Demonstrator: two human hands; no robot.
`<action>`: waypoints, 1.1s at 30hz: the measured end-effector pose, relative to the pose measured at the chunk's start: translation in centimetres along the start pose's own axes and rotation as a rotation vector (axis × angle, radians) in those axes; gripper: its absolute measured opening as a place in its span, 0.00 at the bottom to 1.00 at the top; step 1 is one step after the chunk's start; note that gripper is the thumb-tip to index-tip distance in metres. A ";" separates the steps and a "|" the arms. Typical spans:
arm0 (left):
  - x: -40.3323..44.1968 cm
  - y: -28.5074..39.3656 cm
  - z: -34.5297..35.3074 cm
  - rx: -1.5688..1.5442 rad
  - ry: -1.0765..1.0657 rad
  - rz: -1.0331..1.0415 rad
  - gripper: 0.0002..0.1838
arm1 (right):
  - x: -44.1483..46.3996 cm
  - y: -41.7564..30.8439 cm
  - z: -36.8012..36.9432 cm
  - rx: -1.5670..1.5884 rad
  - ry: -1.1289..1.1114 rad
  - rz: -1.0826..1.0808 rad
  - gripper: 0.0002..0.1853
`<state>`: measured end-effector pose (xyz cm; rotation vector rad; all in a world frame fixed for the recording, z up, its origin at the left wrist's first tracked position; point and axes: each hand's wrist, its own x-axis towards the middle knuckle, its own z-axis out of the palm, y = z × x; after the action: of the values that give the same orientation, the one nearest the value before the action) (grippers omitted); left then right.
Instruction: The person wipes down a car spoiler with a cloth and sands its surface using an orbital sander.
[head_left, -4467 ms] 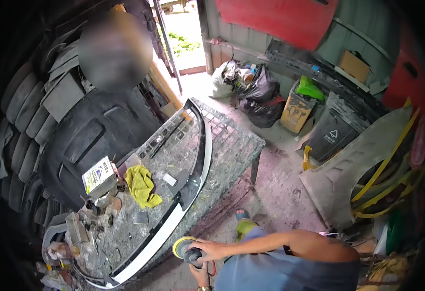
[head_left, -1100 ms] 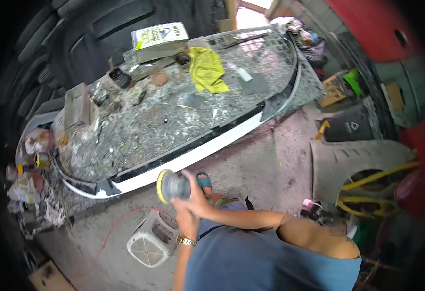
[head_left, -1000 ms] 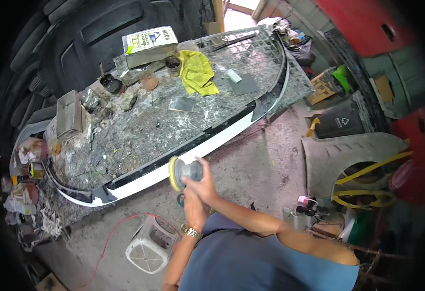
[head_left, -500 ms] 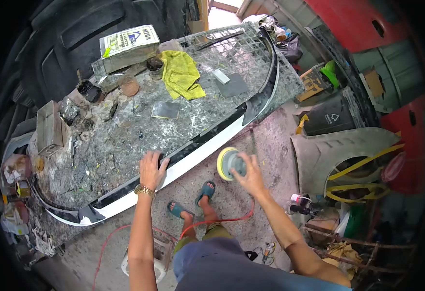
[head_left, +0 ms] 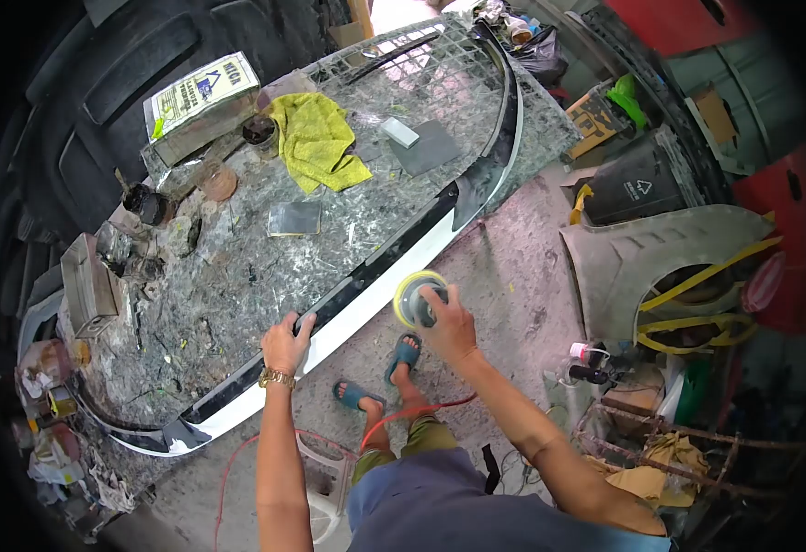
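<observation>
A long curved car bumper lip (head_left: 366, 307), white along its front face and black along the top, lies on the near edge of the workbench. My left hand (head_left: 285, 350), with a gold watch at the wrist, grips its upper edge left of the middle, fingers bent over the black part. In my right hand (head_left: 450, 327) is a round sander (head_left: 409, 296) with a yellow-rimmed pad. The pad is tilted toward the white face, close to it; I cannot tell whether they touch. A red hose (head_left: 421, 407) runs below my right forearm.
On the paint-stained workbench (head_left: 228, 304) lie a yellow cloth (head_left: 316, 138), dark sanding sheets (head_left: 294, 219), a small block (head_left: 400, 132) and a lacquer thinner can (head_left: 202, 106). A grey fender (head_left: 647, 267) stands at right. A white stool (head_left: 328, 478) sits by my legs.
My right hand has brought the sander left, closer to the bumper lip, and turned its pad more toward it. My left hand stays on the lip. The view has shifted slightly.
</observation>
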<state>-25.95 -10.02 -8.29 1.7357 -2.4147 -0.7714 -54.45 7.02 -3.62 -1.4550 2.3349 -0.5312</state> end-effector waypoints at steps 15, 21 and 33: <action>0.1 0.1 0.0 -0.011 -0.001 0.006 0.28 | -2.0 -0.7 2.2 0.006 -0.020 -0.142 0.38; 0.0 0.0 0.0 -0.025 0.052 0.030 0.28 | -1.2 -0.7 1.8 0.063 0.102 0.017 0.36; 0.4 -0.5 0.0 -0.024 0.002 0.024 0.28 | -1.2 -1.5 3.2 0.038 0.201 -0.005 0.36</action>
<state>-25.67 -10.46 -8.61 1.6945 -2.4103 -0.7923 -51.28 7.01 -5.60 -1.4500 2.4580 -0.7509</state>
